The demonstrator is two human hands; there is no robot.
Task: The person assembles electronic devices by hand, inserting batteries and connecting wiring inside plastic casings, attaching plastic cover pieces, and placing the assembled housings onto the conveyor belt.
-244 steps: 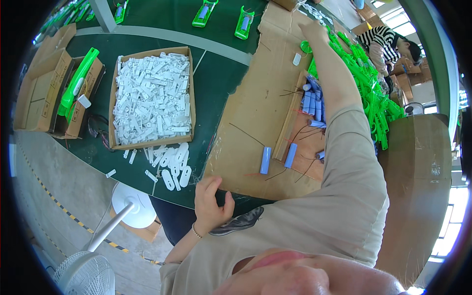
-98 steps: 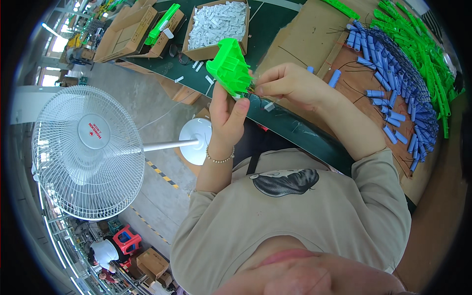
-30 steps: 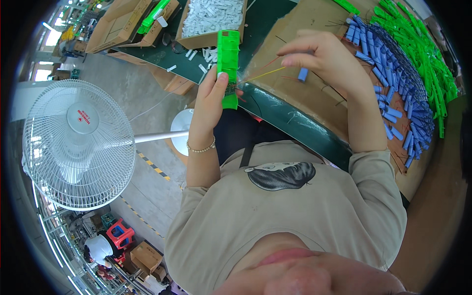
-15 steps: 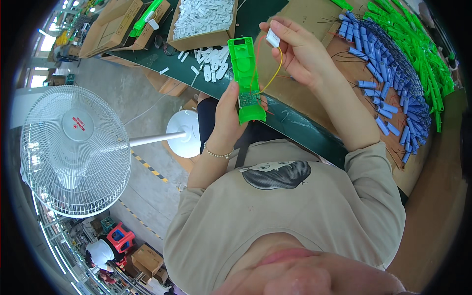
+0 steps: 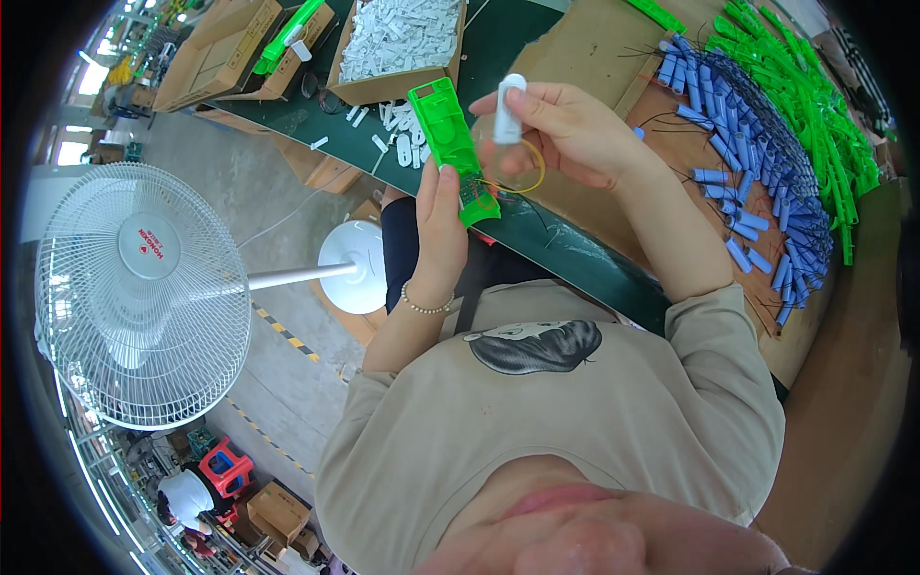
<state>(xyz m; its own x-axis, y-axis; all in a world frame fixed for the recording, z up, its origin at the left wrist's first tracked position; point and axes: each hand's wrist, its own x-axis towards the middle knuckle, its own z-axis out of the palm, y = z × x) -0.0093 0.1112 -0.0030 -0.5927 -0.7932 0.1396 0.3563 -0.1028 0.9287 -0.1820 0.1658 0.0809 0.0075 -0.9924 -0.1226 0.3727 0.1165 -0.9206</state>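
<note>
My left hand (image 5: 439, 225) is closed around the lower end of a green plastic case (image 5: 452, 149), thumb against its edge, so the open side faces me and I can see the small circuit board set in its bottom end. I hold the case up just in front of the green table (image 5: 537, 240), below the cardboard box of white parts (image 5: 398, 43). My right hand (image 5: 575, 129) sits just right of the case, fingers pinched on a small white cylinder (image 5: 508, 96) held upright; a thin yellow wire (image 5: 522, 177) loops from it down toward the board, which is likely why I keep the two so close. Further right of the case, blue cells (image 5: 747, 182) lie in rows on brown cardboard (image 5: 594, 38) beside a heap of green strips (image 5: 815, 86). Where the wire joins the board is too small to make out, and my palm hides the back of the case. A white fan (image 5: 144, 287) stands on the floor to the case's left.
</note>
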